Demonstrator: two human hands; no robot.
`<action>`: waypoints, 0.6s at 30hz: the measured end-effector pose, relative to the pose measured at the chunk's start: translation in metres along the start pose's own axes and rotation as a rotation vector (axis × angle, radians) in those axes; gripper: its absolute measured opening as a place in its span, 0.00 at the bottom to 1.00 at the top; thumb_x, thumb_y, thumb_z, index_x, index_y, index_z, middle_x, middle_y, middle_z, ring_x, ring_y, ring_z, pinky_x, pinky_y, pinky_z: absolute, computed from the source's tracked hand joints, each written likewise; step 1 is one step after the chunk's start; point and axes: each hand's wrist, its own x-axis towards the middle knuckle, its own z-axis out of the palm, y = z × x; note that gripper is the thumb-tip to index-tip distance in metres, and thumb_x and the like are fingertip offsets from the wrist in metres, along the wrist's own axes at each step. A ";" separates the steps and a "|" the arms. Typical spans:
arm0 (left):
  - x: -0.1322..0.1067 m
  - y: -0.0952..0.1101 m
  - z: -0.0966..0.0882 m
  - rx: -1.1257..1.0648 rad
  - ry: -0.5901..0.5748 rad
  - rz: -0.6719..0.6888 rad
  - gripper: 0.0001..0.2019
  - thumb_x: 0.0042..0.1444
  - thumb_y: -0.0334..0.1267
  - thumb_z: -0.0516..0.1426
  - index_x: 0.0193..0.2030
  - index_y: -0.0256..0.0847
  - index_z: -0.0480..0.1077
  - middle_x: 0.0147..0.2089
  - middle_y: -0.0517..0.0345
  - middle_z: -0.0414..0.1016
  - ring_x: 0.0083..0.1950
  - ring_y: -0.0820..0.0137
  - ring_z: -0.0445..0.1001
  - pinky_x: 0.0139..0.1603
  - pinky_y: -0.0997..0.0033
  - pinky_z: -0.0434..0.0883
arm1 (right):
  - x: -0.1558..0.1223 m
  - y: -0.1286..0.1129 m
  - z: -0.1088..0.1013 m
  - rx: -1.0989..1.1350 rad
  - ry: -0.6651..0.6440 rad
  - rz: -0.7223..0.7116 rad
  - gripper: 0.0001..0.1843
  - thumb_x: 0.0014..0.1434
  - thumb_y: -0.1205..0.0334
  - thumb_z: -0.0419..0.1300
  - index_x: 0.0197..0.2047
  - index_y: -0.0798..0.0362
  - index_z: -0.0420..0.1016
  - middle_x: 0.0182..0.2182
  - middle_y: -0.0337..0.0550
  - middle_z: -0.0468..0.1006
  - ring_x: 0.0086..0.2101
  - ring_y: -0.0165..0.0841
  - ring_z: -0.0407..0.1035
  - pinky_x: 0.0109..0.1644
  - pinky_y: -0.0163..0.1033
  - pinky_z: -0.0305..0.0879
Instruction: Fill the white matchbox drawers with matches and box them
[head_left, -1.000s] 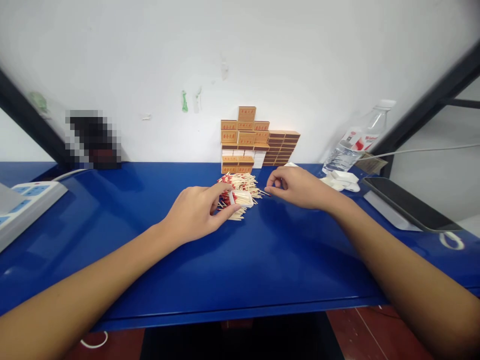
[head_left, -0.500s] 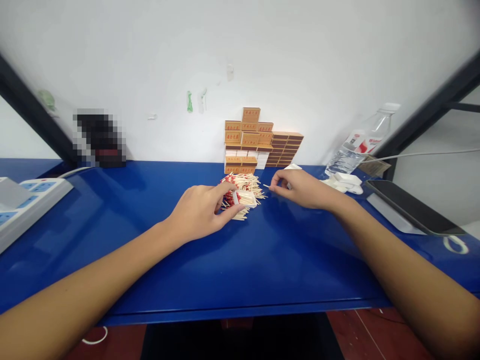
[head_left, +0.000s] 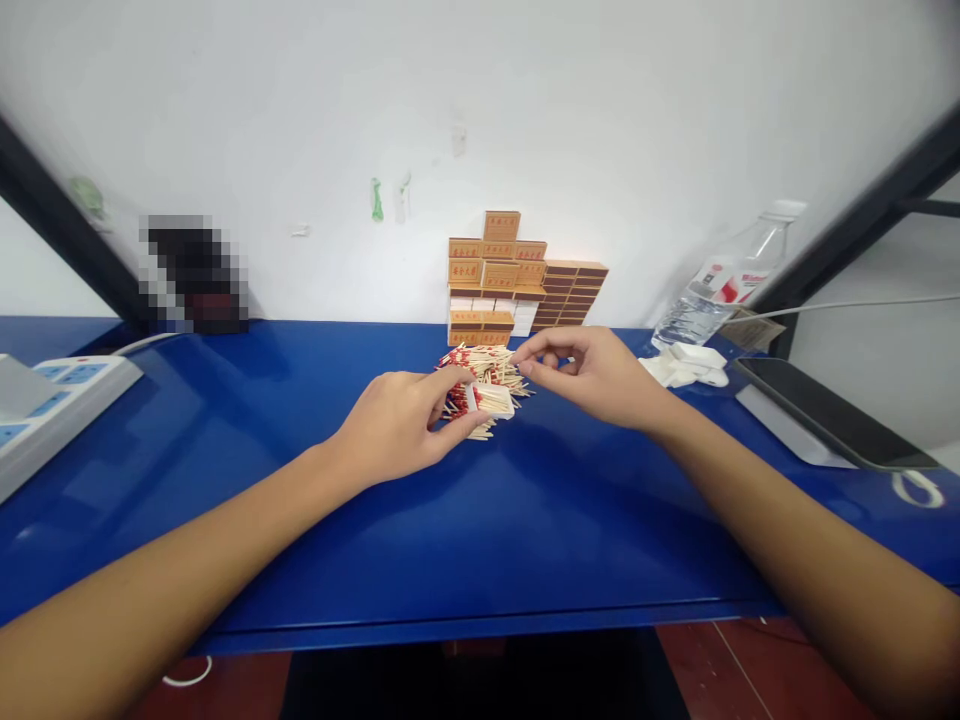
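White cardboard, the matchbox tray (head_left: 493,399) is clamped by the left hand (head_left: 397,420) at the frame's centre, against the loose match pile (head_left: 486,362), with pale sticks laid inside. Filling is judged under way: the right hand (head_left: 592,375) is held pinched together just above the pile, and careful parallel laying is called for.

Match pile (head_left: 491,362) on table (head_left: 480,520) centre; matchbox stack (head_left: 517,280) behind, against wall (head_left: 480,100); bottle (head_left: 712,295), phone (head_left: 832,415) right; power strip (head_left: 45,400) left.

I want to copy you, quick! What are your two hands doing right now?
Left hand: closed on the small white tray of matches.
Right hand: pinched shut over the match pile; what it holds cannot be told.
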 end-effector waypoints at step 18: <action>-0.001 0.000 0.001 -0.072 0.035 -0.009 0.17 0.66 0.50 0.61 0.50 0.38 0.76 0.21 0.69 0.67 0.20 0.75 0.64 0.27 0.73 0.59 | -0.002 -0.010 0.008 0.550 -0.041 0.052 0.20 0.56 0.44 0.74 0.36 0.52 0.77 0.29 0.37 0.75 0.25 0.26 0.63 0.28 0.36 0.61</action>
